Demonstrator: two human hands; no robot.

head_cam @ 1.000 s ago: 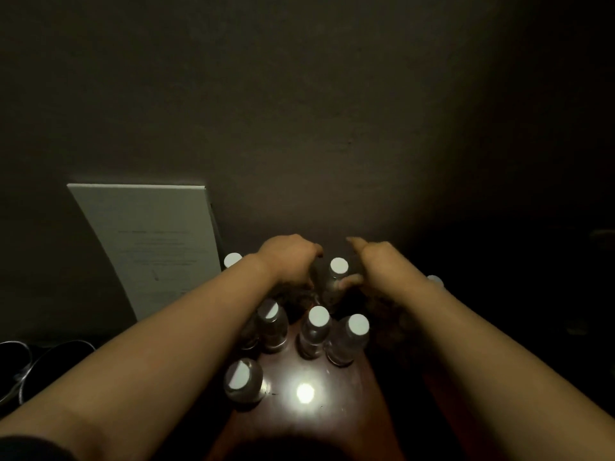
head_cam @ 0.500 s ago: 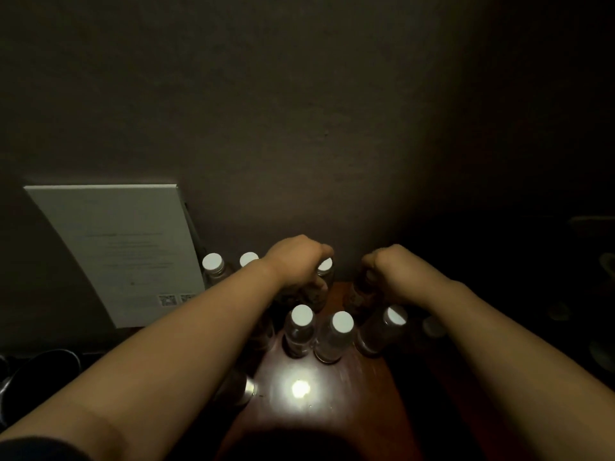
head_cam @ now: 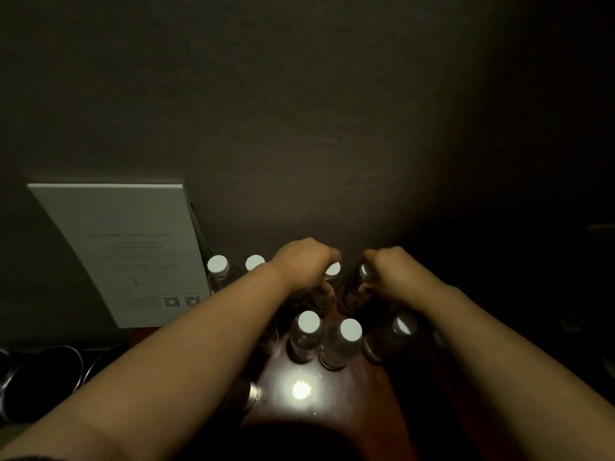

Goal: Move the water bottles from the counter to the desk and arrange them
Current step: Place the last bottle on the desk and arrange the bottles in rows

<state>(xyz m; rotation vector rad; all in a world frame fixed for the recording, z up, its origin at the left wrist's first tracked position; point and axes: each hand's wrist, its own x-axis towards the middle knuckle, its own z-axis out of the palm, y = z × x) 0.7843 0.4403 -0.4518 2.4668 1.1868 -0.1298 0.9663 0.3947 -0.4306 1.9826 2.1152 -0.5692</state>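
Several clear water bottles with white caps stand on a dark reddish wooden surface [head_cam: 332,404] against a wall. My left hand [head_cam: 304,266] grips the neck of one back-row bottle [head_cam: 332,271]. My right hand [head_cam: 391,269] grips the neck of the bottle beside it [head_cam: 362,271]. In front of them stand a bottle [head_cam: 308,322], a bottle [head_cam: 350,331] and a bottle [head_cam: 401,327] leaning right. Two more bottles, one [head_cam: 218,266] and another [head_cam: 254,262], stand at the back left. The scene is very dim.
A white printed sign [head_cam: 123,247] with QR codes leans against the wall at the left. Dark round metal cups [head_cam: 46,374] sit at the lower left. A bright light spot [head_cam: 300,390] reflects on the wood. The right side is in darkness.
My hands separated from one shared bottle a second ago; each now grips its own bottle neck. The view shifted slightly, and two bottles at the back left came into sight.
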